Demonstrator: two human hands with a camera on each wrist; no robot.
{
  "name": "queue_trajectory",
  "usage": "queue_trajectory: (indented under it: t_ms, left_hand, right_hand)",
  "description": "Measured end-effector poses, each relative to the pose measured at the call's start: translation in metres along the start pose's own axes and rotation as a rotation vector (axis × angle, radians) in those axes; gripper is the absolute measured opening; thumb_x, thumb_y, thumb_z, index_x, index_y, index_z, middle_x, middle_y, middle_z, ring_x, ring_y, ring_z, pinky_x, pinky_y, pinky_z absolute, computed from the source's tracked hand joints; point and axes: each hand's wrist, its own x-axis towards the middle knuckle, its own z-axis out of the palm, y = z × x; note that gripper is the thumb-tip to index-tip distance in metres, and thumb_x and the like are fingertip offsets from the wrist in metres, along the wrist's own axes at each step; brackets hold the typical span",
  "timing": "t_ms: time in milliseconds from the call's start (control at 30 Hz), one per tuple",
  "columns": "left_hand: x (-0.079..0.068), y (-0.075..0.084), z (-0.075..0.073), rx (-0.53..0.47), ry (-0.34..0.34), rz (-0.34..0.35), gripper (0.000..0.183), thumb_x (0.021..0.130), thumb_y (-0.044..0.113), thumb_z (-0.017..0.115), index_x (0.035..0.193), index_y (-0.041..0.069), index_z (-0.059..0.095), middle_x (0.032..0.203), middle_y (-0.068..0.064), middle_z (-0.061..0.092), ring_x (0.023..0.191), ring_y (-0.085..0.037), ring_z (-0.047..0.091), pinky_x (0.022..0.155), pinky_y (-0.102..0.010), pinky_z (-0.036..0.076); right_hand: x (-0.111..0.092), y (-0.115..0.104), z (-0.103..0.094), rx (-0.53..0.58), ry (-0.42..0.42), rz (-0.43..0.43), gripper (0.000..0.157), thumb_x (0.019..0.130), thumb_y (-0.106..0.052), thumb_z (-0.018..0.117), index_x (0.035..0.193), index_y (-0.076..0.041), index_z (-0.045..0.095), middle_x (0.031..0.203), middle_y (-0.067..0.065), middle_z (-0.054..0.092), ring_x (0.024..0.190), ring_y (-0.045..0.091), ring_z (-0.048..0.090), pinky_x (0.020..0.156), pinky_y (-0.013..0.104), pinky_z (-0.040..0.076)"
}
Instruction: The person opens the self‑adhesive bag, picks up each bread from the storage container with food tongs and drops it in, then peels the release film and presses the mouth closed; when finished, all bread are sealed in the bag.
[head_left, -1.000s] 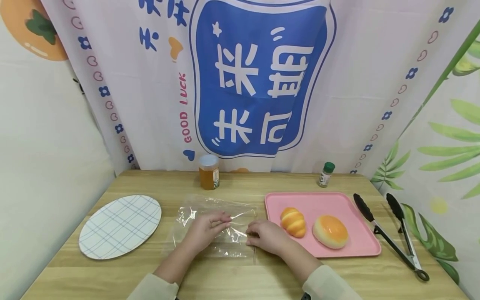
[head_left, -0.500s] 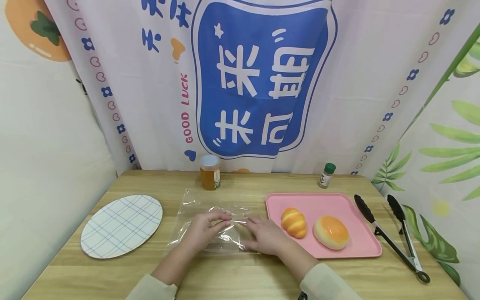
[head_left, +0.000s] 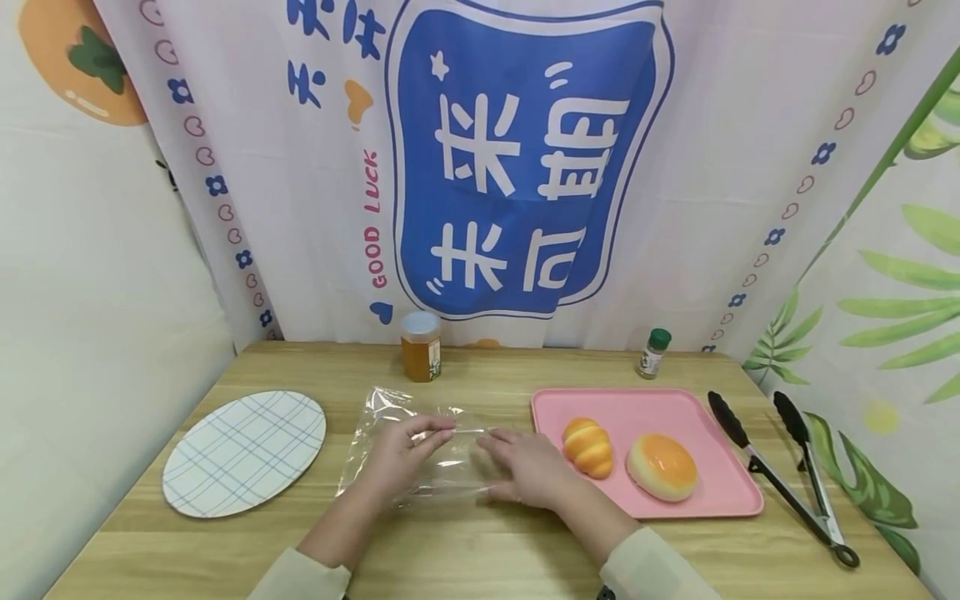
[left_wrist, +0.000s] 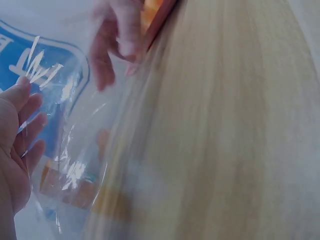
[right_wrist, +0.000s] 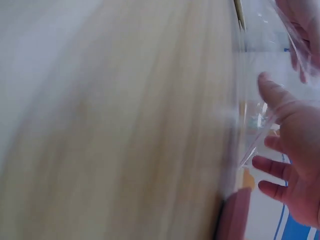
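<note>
While the head camera is looking down on a pale wooden table [head_left: 480, 550], a person is working a clear plastic bag [head_left: 390, 408] at its centre with both bare hands. Going left to right: an oval white plate with a blue check pattern [head_left: 243, 452] is lying at about nine o'clock from the bag, apart from it. The left hand [head_left: 401, 454] is resting on the bag's left half, its fingers curling loosely and pinching a fold of film along the top edge; in the left wrist view its fingers [left_wrist: 22, 125] are lying against the crinkled plastic. The right hand [head_left: 525, 468] is lying on the bag's right half, fingers mostly straight and spread, pressing the film down; whether the thumb is gripping it, I cannot tell. An amber jar with a clear lid [head_left: 420, 346] is standing at twelve o'clock from the bag, near the curtain. At three o'clock, just beside the right hand, a pink tray [head_left: 720, 487] is holding a small ridged bun [head_left: 588, 447] and a round glossy bun [head_left: 662, 466], side by side and apart. A little green-capped bottle [head_left: 652, 352] is standing behind the tray, and black-tipped tongs [head_left: 795, 467] are lying at the far right.
</note>
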Motion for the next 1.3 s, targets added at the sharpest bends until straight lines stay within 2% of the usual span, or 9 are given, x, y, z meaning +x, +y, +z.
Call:
queue_trajectory:
  t_ms: [133,267,500,600,767,933,1067,1300]
  left_hand:
    - [0.001,-0.009,0.001,-0.037,0.027,-0.077,0.016,0.092,0.019,0.068,0.105,0.013,0.074,0.112,-0.001,0.074,0.115,-0.026,0.066,0.105,-0.049,0.049]
    - [0.002,-0.016,0.001,-0.089,0.025,-0.092,0.018,0.094,0.019,0.065,0.108,0.01,0.071,0.113,-0.003,0.073,0.115,-0.024,0.064,0.106,-0.049,0.048]
    - [0.002,-0.021,0.001,-0.105,0.019,-0.103,0.021,0.096,0.021,0.063,0.112,0.008,0.069,0.115,-0.004,0.072,0.117,-0.024,0.062,0.106,-0.05,0.048]
    - [0.001,-0.022,0.001,-0.115,0.019,-0.109,0.021,0.096,0.021,0.063,0.112,0.008,0.069,0.115,-0.003,0.072,0.118,-0.024,0.061,0.106,-0.05,0.048]
    - [-0.002,-0.024,0.005,-0.095,0.017,-0.085,0.018,0.094,0.017,0.066,0.109,0.007,0.07,0.111,-0.002,0.073,0.115,-0.025,0.064,0.105,-0.048,0.049]
    - [-0.004,-0.026,0.008,-0.081,0.022,-0.07,0.017,0.092,0.015,0.068,0.106,0.008,0.071,0.111,-0.001,0.074,0.116,-0.024,0.065,0.105,-0.047,0.049]
    - [-0.004,-0.027,0.009,-0.08,0.024,-0.048,0.013,0.09,0.014,0.07,0.102,0.009,0.072,0.11,-0.001,0.074,0.115,-0.025,0.065,0.104,-0.048,0.05]
    - [-0.008,-0.028,0.013,-0.029,-0.003,-0.048,0.018,0.089,0.018,0.071,0.106,0.012,0.073,0.115,-0.003,0.073,0.12,-0.028,0.063,0.109,-0.049,0.046]
  right_hand:
    - [-0.007,0.004,-0.012,0.108,0.075,0.023,0.05,0.093,-0.043,0.062,0.136,-0.018,0.057,0.142,0.01,0.056,0.131,0.034,0.052,0.11,0.057,0.041]
    - [-0.018,0.01,-0.03,0.21,0.136,0.091,0.043,0.095,-0.036,0.062,0.133,-0.015,0.06,0.142,0.014,0.055,0.133,0.038,0.048,0.114,0.057,0.037]
    - [-0.054,0.042,-0.059,0.208,0.244,0.223,0.044,0.094,-0.033,0.064,0.134,-0.016,0.058,0.146,0.013,0.051,0.135,0.039,0.046,0.112,0.062,0.037]
    - [-0.076,0.065,-0.068,0.208,0.279,0.306,0.045,0.095,-0.033,0.063,0.136,-0.014,0.057,0.149,0.017,0.047,0.135,0.044,0.043,0.11,0.066,0.035]
    - [-0.121,0.106,-0.082,0.138,0.342,0.411,0.046,0.096,-0.031,0.062,0.134,-0.006,0.056,0.146,0.027,0.044,0.131,0.053,0.04,0.105,0.072,0.034]
    - [-0.169,0.145,-0.093,0.063,0.341,0.566,0.048,0.099,-0.033,0.057,0.132,0.001,0.054,0.141,0.037,0.04,0.124,0.06,0.037,0.099,0.077,0.032]
    - [-0.202,0.179,-0.096,0.015,0.334,0.675,0.053,0.1,-0.034,0.053,0.132,0.008,0.048,0.135,0.043,0.038,0.118,0.063,0.037,0.094,0.077,0.033]
    - [-0.238,0.215,-0.091,0.018,0.2,0.836,0.075,0.101,-0.047,0.042,0.135,0.019,0.035,0.131,0.05,0.03,0.115,0.067,0.033,0.092,0.078,0.035]
